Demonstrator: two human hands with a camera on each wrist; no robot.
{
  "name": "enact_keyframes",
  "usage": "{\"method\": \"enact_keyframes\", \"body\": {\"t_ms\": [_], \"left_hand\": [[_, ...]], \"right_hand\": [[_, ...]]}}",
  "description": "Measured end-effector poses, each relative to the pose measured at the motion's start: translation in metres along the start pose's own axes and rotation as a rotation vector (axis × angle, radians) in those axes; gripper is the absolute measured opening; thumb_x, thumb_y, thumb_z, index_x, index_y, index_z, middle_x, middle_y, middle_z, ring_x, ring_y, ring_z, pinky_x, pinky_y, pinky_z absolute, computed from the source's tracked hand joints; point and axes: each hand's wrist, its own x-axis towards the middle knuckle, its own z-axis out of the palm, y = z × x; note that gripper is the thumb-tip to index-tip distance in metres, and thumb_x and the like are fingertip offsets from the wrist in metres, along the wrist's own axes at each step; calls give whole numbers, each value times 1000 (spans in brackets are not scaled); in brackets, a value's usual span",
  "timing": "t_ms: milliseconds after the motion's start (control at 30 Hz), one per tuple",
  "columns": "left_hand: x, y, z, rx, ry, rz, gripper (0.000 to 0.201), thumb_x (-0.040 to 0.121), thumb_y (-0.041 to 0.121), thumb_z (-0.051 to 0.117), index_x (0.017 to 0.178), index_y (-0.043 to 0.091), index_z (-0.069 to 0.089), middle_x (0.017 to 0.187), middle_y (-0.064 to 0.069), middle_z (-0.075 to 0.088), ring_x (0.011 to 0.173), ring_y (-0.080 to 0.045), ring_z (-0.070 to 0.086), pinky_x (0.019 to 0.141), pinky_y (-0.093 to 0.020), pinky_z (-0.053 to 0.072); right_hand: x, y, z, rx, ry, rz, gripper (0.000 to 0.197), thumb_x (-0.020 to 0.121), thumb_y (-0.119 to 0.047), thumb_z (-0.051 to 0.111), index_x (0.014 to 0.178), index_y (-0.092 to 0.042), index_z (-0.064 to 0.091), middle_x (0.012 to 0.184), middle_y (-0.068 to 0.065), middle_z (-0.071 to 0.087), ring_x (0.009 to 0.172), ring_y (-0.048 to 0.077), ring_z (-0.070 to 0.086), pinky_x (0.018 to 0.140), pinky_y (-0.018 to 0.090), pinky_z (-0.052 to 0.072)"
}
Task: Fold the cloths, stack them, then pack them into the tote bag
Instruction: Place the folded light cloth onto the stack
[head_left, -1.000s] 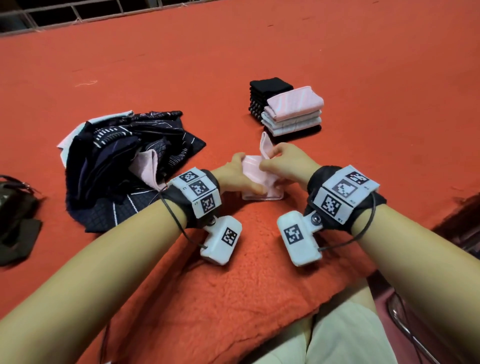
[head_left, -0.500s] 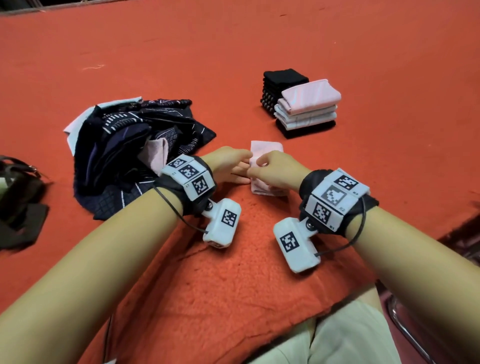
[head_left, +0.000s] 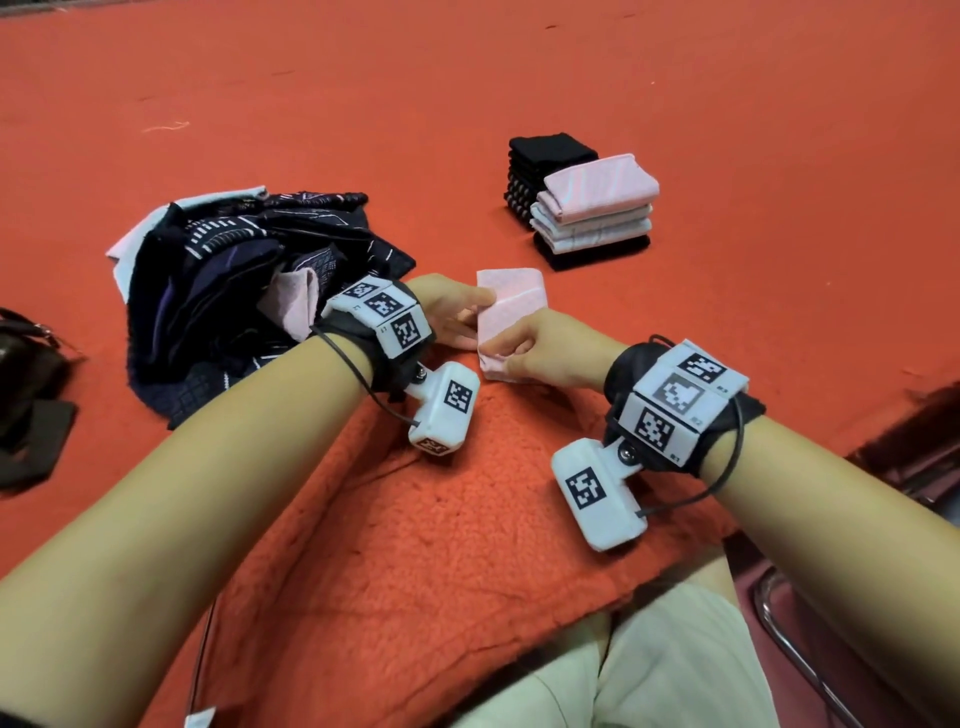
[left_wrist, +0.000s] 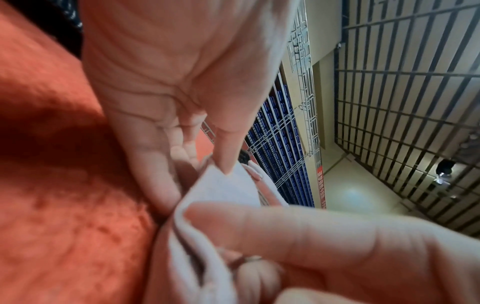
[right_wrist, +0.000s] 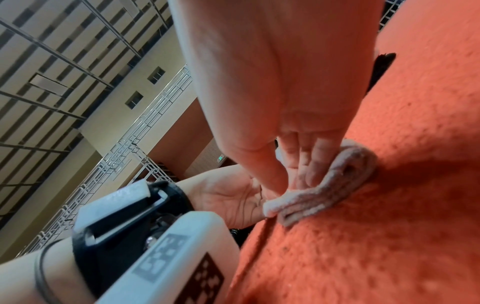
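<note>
Pink cloth (head_left: 511, 317) at frame centre now lies folded flat, my left hand (head_left: 451, 314) and right hand (head_left: 540, 353) pinching its edges, ready for the stack (head_left: 597, 208).

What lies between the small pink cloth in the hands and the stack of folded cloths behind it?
Only bare orange carpet lies between the small folded pink cloth and the stack of folded pink and black cloths. The head view shows this.
</note>
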Motion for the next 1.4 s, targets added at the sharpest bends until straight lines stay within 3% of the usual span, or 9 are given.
{"method": "enact_keyframes", "body": {"t_ms": [100,267,333,433,533,667,900,1167,1400], "left_hand": [[-8,1,-2,-74,12,39,14,96,17,50,99,5,56,83,-7,63,75,-16,62,51,-20,55],[-25,16,-11,-364,29,163,12,98,12,44,93,10,55,87,-4,63,79,-12,61,58,-20,56],[-29,20,-12,-509,68,205,10,98,11,45,96,8,55,80,-4,66,76,-13,62,56,-21,56],[-31,25,-8,-626,114,257,9,97,9,47,98,3,54,84,-8,63,76,-16,62,57,-24,57],[-33,27,0,-680,136,303,9,97,5,46,93,1,53,89,-10,60,74,-17,62,59,-26,56],[-30,25,8,-731,181,395,34,94,0,49,127,3,42,110,-14,59,76,-19,63,57,-26,58],[-27,25,15,-541,242,414,10,94,17,56,88,9,59,88,-5,66,72,-15,67,62,-21,57],[-12,24,23,-543,191,363,10,90,14,62,88,4,60,78,-6,66,60,-10,67,57,-18,55],[4,43,39,-481,219,385,21,88,10,64,105,1,55,78,-7,65,55,-8,65,57,-18,56]], "right_hand": [[-2,-3,-2,208,114,0,30,84,2,51,99,-13,72,70,-6,59,63,5,50,66,14,44],[-3,1,-20,674,534,158,16,86,-1,50,85,-13,60,72,-2,53,62,11,49,53,17,40],[-3,-2,-25,721,485,241,13,90,-19,54,99,-10,58,89,3,51,85,19,58,66,22,41],[-1,-6,-29,795,313,308,46,91,-40,52,129,-14,46,117,6,47,111,28,53,81,32,45],[-1,-11,-31,870,259,256,43,92,-43,49,126,-16,48,114,5,51,96,24,56,85,34,47],[-1,-13,-32,870,357,148,30,94,-20,46,121,-9,52,90,2,61,67,13,60,72,26,49],[2,8,-46,801,495,120,18,94,-15,45,109,-11,54,77,-3,61,52,5,52,58,19,46],[13,41,-59,754,620,76,13,95,-15,47,87,-12,58,72,3,55,33,0,43,53,23,41],[29,54,-88,884,724,100,12,91,-7,54,101,-12,51,71,0,49,29,-1,41,39,13,37]]}}
